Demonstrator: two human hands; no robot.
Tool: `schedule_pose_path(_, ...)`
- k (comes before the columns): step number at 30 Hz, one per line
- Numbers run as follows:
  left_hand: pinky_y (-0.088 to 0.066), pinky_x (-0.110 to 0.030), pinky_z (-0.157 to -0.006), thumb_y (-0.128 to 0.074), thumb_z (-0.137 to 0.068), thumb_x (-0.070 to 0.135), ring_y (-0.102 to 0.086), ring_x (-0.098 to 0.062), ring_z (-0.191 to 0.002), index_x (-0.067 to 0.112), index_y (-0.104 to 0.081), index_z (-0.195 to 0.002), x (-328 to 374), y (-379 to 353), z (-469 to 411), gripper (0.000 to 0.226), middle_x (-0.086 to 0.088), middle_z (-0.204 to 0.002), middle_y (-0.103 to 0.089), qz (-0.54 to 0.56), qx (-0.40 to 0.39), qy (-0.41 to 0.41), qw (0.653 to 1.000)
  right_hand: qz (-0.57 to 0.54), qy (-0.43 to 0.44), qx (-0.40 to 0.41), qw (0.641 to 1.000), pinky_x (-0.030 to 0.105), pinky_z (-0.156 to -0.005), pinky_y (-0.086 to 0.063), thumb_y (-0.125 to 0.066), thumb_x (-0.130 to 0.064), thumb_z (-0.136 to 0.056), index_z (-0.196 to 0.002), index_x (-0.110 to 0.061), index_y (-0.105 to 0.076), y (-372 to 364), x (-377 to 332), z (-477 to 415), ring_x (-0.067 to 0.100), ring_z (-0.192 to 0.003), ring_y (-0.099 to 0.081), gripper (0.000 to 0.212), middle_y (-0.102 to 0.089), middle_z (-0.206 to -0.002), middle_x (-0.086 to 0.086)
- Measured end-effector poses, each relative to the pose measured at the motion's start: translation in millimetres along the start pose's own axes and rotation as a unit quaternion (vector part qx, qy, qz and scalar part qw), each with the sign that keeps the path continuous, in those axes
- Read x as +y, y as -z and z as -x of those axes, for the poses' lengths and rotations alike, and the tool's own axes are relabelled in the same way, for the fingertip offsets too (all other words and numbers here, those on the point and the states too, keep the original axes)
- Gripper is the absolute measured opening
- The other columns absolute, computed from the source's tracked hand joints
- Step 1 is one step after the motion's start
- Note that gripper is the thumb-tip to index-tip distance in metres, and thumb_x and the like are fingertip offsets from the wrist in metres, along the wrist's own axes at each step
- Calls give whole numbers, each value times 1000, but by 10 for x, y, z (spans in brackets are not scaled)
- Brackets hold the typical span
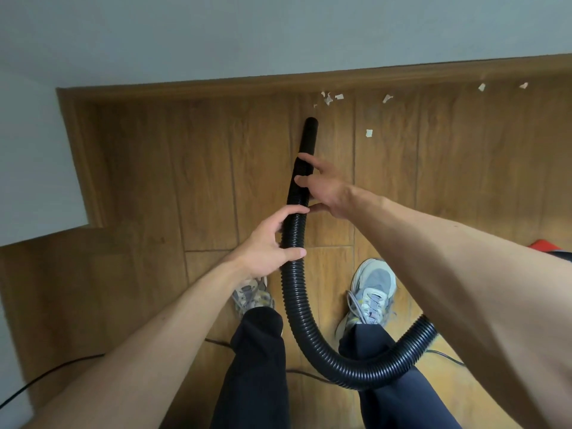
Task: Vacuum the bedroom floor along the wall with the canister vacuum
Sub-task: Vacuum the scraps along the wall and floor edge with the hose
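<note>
Two hands meet on the black ribbed hose [294,305] of the vacuum. The left hand [269,243] grips it firmly, thumb across the front and fingers curled round the back. Just ahead, the right hand [331,193] is spread wide, its fingers lying fairly straight across the tube where the ribs give way to the smooth nozzle [309,134]; its thumb sits below, close to the left forefinger. It touches the tube rather than clasping it.

From the hands the nozzle points toward the wall [278,32], its tip stopping short of the skirting board [247,83]. Torn paper scraps [328,99] lie on the wooden floor [185,165] along the skirting, just beyond the tip and off to its right, one scrap a little nearer. Behind the hands the hose drops between two grey shoes [371,292], loops low and passes under the right forearm.

To the left the skirting turns a corner, and a wooden ledge [62,274] closes that side; bare boards run between it and the nozzle. A power cord [46,376] trails across the floor behind the feet. At the right edge shows a red object [544,244], mostly hidden by the arm.
</note>
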State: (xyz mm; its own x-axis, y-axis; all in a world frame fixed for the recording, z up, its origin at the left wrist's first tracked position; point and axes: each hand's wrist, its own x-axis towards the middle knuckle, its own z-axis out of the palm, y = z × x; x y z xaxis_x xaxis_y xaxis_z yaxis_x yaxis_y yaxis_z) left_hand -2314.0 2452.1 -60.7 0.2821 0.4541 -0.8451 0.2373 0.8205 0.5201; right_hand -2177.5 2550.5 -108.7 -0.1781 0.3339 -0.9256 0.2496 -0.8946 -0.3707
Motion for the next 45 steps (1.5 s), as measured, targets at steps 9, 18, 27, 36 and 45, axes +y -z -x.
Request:
schedule_pose_path(9, -59, -47, -87, -72, -85, 1, -69, -28, -100, 56, -51, -122, 43, -85, -144, 69, 6, -125, -48, -17, 14, 6, 1000, -5, 17, -8, 1000, 37, -71, -59, -50, -7, -100, -149, -38, -37, 110, 21, -98, 20, -95, -64, 59, -56, -136, 9)
schedule_pose_path(18, -61, -31, -72, -71, -87, 0, -70, -27, -97, 51, -50, -127, 120, -80, -267, 68, 9, -121, -50, -13, 19, -4, 1000, -12, 32, -11, 999, 36, -68, -58, -50, -6, -100, -149, -37, -36, 171, -61, -176, 23, -100, -63, 59, -54, -137, 8)
schedule_pose_path(27, -57, -39, -92, -72, -85, -1, -65, -22, -108, 50, -50, -126, 260, -136, -367, 69, 17, -119, -48, -50, 8, -17, 999, -38, 38, -1, 999, 34, -64, -58, -49, -4, -100, -149, -36, -37, 352, -96, -189, 19, -94, -61, 60, -56, -129, 5)
schedule_pose_path(36, -59, -38, -88, -72, -85, -2, -68, -24, -103, 48, -50, -127, 319, -167, -433, 68, 9, -121, -51, -55, 24, -15, 998, -36, 50, 2, 998, 35, -63, -57, -48, -4, -100, -150, -35, -37, 383, -156, -219, 19, -93, -61, 60, -55, -129, 6)
schedule_pose_path(45, -59, -43, -90, -72, -85, -1, -68, -25, -101, 49, -51, -127, 376, -208, -487, 69, 8, -122, -50, -65, 20, -6, 998, -52, 51, -16, 997, 33, -62, -56, -47, -4, -100, -149, -36, -37, 494, -143, -222, 18, -97, -59, 60, -53, -128, 3)
